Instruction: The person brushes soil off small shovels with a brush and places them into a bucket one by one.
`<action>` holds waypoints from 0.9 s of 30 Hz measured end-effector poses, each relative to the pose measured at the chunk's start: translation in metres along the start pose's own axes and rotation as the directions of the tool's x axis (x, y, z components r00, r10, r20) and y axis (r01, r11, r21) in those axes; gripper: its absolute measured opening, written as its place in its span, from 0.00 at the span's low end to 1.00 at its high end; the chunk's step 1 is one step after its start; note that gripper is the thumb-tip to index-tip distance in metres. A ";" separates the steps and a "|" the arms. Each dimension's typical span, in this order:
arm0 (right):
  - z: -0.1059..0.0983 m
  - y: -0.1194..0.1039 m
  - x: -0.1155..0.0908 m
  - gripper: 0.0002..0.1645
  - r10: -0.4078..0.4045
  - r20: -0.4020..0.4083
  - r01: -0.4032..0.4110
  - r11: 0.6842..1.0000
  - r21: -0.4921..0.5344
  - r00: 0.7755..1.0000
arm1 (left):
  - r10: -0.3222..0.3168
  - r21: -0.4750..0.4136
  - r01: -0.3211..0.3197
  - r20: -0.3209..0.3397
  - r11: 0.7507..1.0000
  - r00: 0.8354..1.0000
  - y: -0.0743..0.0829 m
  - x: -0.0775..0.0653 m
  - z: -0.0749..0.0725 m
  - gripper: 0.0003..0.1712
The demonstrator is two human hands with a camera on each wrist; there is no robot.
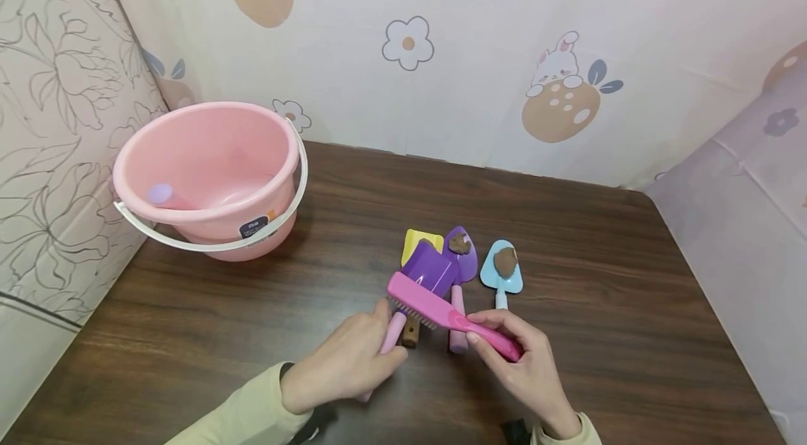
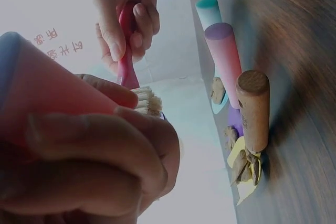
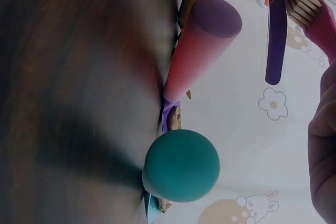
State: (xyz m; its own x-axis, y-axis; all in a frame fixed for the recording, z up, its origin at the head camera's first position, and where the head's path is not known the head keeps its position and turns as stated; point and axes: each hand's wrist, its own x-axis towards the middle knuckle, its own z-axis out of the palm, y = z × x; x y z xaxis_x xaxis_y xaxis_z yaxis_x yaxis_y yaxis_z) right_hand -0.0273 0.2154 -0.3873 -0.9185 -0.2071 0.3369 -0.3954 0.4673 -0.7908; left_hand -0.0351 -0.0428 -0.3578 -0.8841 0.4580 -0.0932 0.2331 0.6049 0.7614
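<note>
My left hand [image 1: 349,361] grips the pink handle of a purple toy shovel [image 1: 429,266], its blade raised over the table. A pink brush [image 1: 422,299] is pinched by its handle in my right hand [image 1: 523,357]. Its pale bristles [image 2: 148,101] face down at the shovel's neck, close to my left fingers. Beneath and beside the held shovel lie three more toy shovels: a yellow one [image 1: 412,243] with a wooden handle [image 2: 254,111], a purple one [image 1: 468,268] with a pink handle, and a light blue one [image 1: 492,277]. Brown clumps [image 1: 505,262] sit on their blades.
A pink bucket [image 1: 208,217] with a white handle [image 1: 252,240] stands at the back left. Something with a light purple end [image 1: 160,193] leans inside it. Patterned cloth [image 1: 466,80] hangs behind and at both sides of the dark wooden table [image 1: 605,291].
</note>
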 end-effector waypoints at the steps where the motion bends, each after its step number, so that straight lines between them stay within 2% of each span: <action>1: 0.000 0.000 0.000 0.18 0.002 0.000 -0.002 1.000 -0.006 1.000 | -0.001 0.000 0.001 0.001 1.000 1.000 0.000 0.000 0.000 0.18; 9: -0.001 0.003 0.002 0.16 0.049 -0.013 -0.049 0.999 -0.007 0.999 | 0.014 0.026 -0.014 -0.017 1.000 1.000 0.000 -0.001 0.000 0.16; 15: 0.000 0.008 0.003 0.17 0.087 -0.105 -0.091 0.995 -0.034 0.991 | 0.031 0.041 -0.030 -0.020 0.999 0.999 0.000 -0.002 0.001 0.15; 21: -0.003 0.012 0.006 0.19 0.160 -0.236 -0.184 0.979 -0.084 0.959 | 0.046 0.041 -0.046 -0.008 0.998 0.999 0.000 -0.003 0.002 0.15; 27: -0.007 0.016 0.009 0.18 0.185 -0.375 -0.230 0.970 -0.078 0.908 | 0.041 0.003 -0.041 0.031 0.999 0.999 0.001 -0.005 0.004 0.14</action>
State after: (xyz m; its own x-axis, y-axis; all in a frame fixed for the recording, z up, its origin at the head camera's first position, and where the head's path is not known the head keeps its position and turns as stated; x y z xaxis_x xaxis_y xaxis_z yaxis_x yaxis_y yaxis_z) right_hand -0.0418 0.2268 -0.3932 -0.9100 0.2204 0.3513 -0.1729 0.5683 -0.8044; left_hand -0.0290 -0.0418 -0.3592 -0.8608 0.5024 -0.0812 0.2707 0.5872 0.7628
